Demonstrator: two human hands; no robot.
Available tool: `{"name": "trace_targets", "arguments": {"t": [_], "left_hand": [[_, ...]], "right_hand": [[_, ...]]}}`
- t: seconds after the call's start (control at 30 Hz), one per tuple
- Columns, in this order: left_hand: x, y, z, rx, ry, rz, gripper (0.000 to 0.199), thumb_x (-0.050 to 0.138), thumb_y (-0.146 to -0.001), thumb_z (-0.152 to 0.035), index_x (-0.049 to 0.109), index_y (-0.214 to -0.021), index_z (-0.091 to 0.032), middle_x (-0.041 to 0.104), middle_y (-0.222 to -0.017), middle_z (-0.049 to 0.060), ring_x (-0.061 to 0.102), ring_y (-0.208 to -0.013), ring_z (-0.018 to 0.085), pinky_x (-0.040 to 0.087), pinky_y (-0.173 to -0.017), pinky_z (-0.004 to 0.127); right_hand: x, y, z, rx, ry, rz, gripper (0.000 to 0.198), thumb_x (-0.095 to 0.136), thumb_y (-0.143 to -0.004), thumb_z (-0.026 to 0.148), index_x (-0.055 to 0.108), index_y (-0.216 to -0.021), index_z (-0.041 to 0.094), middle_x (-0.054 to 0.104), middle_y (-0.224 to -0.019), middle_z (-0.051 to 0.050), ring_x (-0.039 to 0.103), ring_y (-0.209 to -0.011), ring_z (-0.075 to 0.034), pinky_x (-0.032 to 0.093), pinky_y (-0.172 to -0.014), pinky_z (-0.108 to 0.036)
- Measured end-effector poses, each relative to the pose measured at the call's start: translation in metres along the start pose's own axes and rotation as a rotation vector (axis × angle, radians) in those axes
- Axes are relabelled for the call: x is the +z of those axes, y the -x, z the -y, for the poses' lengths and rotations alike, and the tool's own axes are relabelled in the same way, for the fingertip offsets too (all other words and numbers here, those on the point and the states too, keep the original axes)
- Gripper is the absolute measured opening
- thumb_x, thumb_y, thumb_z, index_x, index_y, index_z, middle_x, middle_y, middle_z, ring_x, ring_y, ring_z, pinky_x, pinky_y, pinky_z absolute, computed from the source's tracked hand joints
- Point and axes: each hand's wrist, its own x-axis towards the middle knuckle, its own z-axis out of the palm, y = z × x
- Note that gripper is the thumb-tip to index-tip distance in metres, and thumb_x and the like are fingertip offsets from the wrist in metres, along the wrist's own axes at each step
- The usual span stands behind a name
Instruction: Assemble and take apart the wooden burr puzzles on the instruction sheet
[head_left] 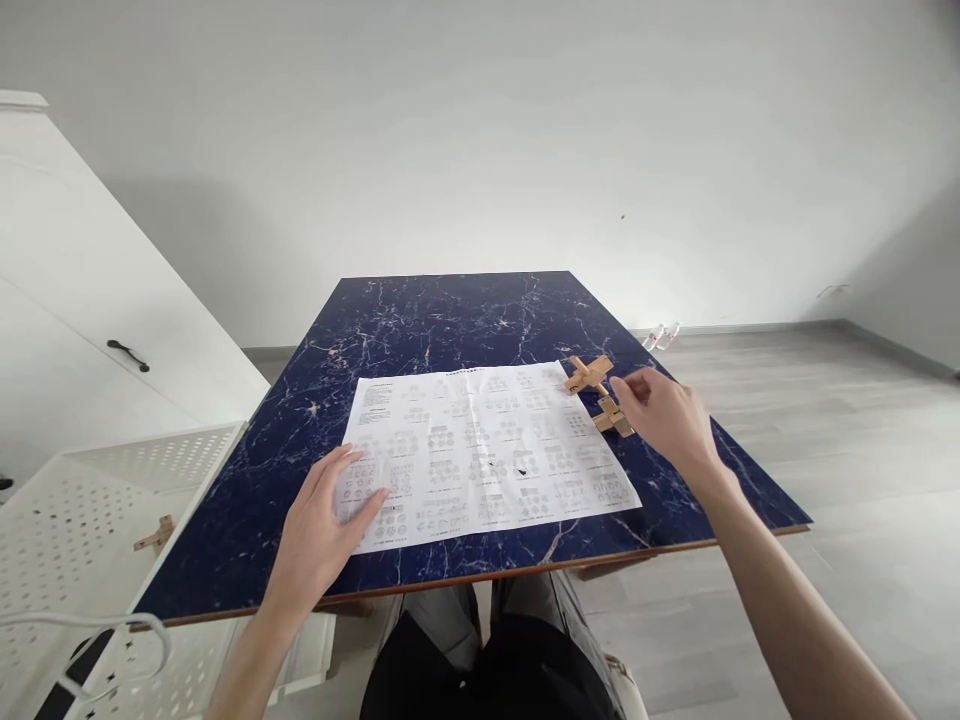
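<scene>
While a left hand [322, 512] rests across the near left edge of a printed sheet [469, 450], its grip wide with thumb and fingers apart, a right hand [670, 412] works at the opposite side of a blue marbled desk [442, 318]. There, an upper wooden piece [589, 374] overlaps the paper's far right corner, and a lower wooden piece [614, 417] sits at its right edge, just beside the bent fingers. The right grip is narrow, thumb and forefinger drawn together next to the two pieces; whether anything is pinched between them cannot be told from this angle, nor can it be told whether the pieces are joined.

The step in hand appears to be handling the wooden parts with the page of small diagrams laid out for reference, the left palm seemingly there to steady it. The next move would seem to call for a firm pinch on one part, with the left hand coming off the paper if a second hold is needed; a careless sweep could drag the sheet along. Below the desk's left side, another wooden piece [156, 534] lies in a white perforated tray [45, 520], well apart from both hands.
</scene>
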Motion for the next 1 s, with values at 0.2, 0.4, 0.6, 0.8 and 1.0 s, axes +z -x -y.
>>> {"name": "trace_targets", "arguments": {"t": [0.2,0.4,0.6,0.8,1.0], "left_hand": [[0.001,0.002,0.003,0.013,-0.001,-0.017,0.061,0.062,-0.095,-0.066,0.057,-0.143,-0.027,0.055,-0.158,0.009,0.055,-0.145,0.038,0.050,-0.118,0.056],[0.002,0.002,0.003,0.016,0.000,-0.011,0.060,0.061,-0.096,-0.064,0.057,-0.142,-0.027,0.055,-0.158,0.009,0.055,-0.145,0.037,0.050,-0.118,0.055],[0.000,0.003,0.000,0.030,-0.007,-0.025,0.053,0.062,-0.098,-0.059,0.058,-0.140,-0.027,0.054,-0.158,0.010,0.055,-0.144,0.037,0.050,-0.118,0.056],[-0.005,0.009,-0.031,0.269,0.137,-0.142,0.039,0.067,-0.101,-0.044,0.059,-0.137,-0.032,0.063,-0.148,0.006,0.061,-0.140,0.032,0.048,-0.122,0.052],[0.008,-0.001,-0.064,0.231,0.390,0.398,0.118,0.094,-0.071,-0.062,0.026,-0.166,-0.042,0.037,-0.173,0.011,0.048,-0.152,0.041,0.050,-0.118,0.060]], "right_hand": [[0.018,-0.042,0.017,0.003,0.255,0.149,0.042,0.053,-0.105,0.047,0.053,-0.128,0.012,0.077,-0.098,-0.019,0.074,-0.091,-0.037,0.047,-0.071,-0.039],[0.029,-0.047,0.029,-0.029,0.311,0.178,0.020,0.051,-0.104,0.034,0.053,-0.115,0.017,0.075,-0.096,-0.017,0.072,-0.086,-0.035,0.041,-0.069,-0.035],[0.018,-0.030,0.044,-0.181,0.033,-0.019,0.013,0.057,-0.100,0.035,0.051,-0.099,0.024,0.071,-0.077,-0.005,0.063,-0.066,-0.025,0.035,-0.062,-0.032],[0.015,0.033,0.076,-0.247,-0.605,0.354,0.030,0.065,-0.099,0.051,0.049,-0.094,0.026,0.070,-0.076,-0.001,0.070,-0.075,-0.022,0.046,-0.066,-0.032],[0.039,0.089,0.099,-0.209,-0.863,0.724,0.030,0.062,-0.103,0.051,0.049,-0.094,0.026,0.066,-0.079,0.000,0.067,-0.076,-0.020,0.051,-0.071,-0.034]]}}
